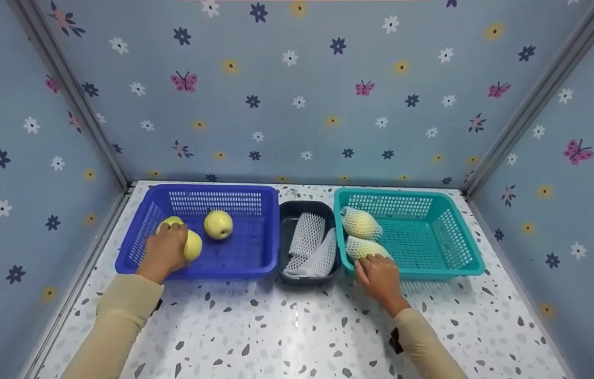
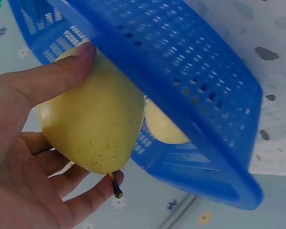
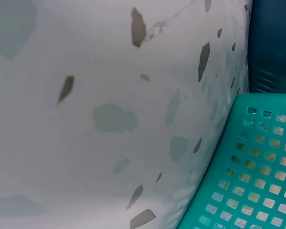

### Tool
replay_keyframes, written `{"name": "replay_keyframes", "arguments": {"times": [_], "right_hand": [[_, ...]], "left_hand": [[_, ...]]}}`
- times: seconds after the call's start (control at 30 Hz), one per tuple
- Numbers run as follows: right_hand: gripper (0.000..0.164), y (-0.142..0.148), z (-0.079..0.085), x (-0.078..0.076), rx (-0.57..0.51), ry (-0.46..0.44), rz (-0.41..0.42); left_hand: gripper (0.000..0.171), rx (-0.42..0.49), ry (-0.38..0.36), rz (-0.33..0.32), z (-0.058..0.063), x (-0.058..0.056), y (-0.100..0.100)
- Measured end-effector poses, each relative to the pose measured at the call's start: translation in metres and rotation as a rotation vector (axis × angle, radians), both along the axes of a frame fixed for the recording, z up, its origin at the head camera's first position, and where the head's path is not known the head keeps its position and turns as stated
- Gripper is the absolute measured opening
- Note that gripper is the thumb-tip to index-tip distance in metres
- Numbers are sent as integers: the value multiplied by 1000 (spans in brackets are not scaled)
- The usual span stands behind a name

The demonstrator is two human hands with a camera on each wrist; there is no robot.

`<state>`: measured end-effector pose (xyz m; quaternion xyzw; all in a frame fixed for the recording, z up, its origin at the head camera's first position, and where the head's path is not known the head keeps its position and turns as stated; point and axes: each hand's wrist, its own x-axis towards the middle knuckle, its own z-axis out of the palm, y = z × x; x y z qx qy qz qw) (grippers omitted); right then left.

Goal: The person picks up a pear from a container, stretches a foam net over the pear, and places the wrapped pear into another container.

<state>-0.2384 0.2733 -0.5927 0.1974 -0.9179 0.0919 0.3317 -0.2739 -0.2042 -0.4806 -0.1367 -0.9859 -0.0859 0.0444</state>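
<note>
My left hand (image 1: 167, 250) grips a yellow pear (image 2: 93, 114) over the left part of the blue basket (image 1: 247, 271). In the left wrist view the thumb lies across the pear, and its dark stem points toward the fingers. Another pear (image 1: 218, 225) sits in that basket, and one more (image 1: 172, 220) shows partly behind the hand. Over the front rim of the teal basket (image 1: 433, 272) reaches my right hand (image 1: 382, 276), its fingers curled on the near end of a pear in a white foam net (image 1: 364, 247). Behind it lies a second net-wrapped pear (image 1: 360, 223).
Between the baskets stands a dark bin (image 1: 289, 218) with white foam nets (image 1: 308, 234) in it. All of these rest on a speckled white table (image 1: 275, 326). Flower-patterned panels (image 1: 297, 126) enclose the back and both sides.
</note>
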Motion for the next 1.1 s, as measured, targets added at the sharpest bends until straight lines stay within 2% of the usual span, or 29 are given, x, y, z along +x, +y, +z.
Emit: {"name": "replay_keyframes", "arguments": {"times": [0.23,0.6,0.77,0.93,1.1], "right_hand": [[24,4,0,1,0,5,4],[21,4,2,0,-52,2,62],[22,3,5,1,-80,-20,81],[24,1,9,2,-106,-48,88],[19,-4,12,2,-138,-17,156]], "left_hand": [[65,-28,113,-106,6,7,28],[66,-92,210,-231,16,21,71],[60,-66,272,-306,15,26,90],[65,-59,300,-370,16,32,109],[67,-52,326,-431,17,38,127]]}}
